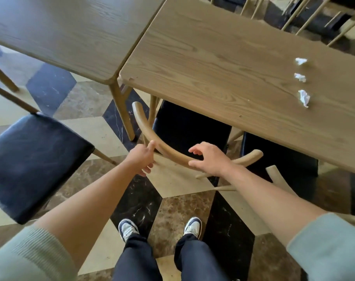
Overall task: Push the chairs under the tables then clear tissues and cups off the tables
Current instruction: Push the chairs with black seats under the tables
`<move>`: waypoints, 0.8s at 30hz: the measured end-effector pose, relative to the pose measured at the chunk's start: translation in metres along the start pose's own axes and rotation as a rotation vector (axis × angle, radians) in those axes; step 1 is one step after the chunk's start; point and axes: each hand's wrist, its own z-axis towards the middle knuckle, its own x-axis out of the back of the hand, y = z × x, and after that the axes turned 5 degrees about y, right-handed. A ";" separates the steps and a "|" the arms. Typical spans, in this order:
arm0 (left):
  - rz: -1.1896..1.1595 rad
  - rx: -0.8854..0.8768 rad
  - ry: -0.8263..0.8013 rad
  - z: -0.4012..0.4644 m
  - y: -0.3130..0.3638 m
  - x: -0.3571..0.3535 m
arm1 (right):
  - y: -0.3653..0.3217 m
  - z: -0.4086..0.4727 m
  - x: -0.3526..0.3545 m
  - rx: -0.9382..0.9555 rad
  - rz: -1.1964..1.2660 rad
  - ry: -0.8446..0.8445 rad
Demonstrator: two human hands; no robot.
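A wooden chair with a curved back rail [172, 153] and a black seat [188, 122] sits tucked under the light wooden table [223, 63]. My left hand [144, 157] is at the rail's left part; its thumb touches the rail and its fingers curl loosely below without closing on it. My right hand [211, 157] hovers over the middle of the rail with fingers spread and the thumb on the near side. Three crumpled white tissues lie on the table's right side: one far [301, 61], one in the middle [300, 77], one near [304, 98]. No cup is in view.
A second table [61, 31] butts against the first on the left. A black-seated chair [30, 159] stands out in the aisle at my left. Another chair [284, 159] is under the table at the right. Spindle-back chairs [294, 15] line the far side. My feet stand on patterned marble floor.
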 end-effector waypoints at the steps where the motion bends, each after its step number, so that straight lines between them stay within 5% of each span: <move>1: 0.023 -0.016 -0.004 -0.003 -0.011 0.013 | -0.023 0.008 -0.008 0.014 0.019 0.059; 4: 0.036 -0.029 0.017 -0.007 -0.043 0.061 | -0.092 0.034 -0.029 0.015 0.068 0.134; 17: 0.088 0.061 0.361 -0.009 -0.237 0.373 | -0.402 0.151 -0.135 0.194 -0.037 -0.097; 24: 0.217 0.053 0.440 0.031 -0.262 0.466 | -0.483 0.239 -0.196 0.237 0.008 -0.214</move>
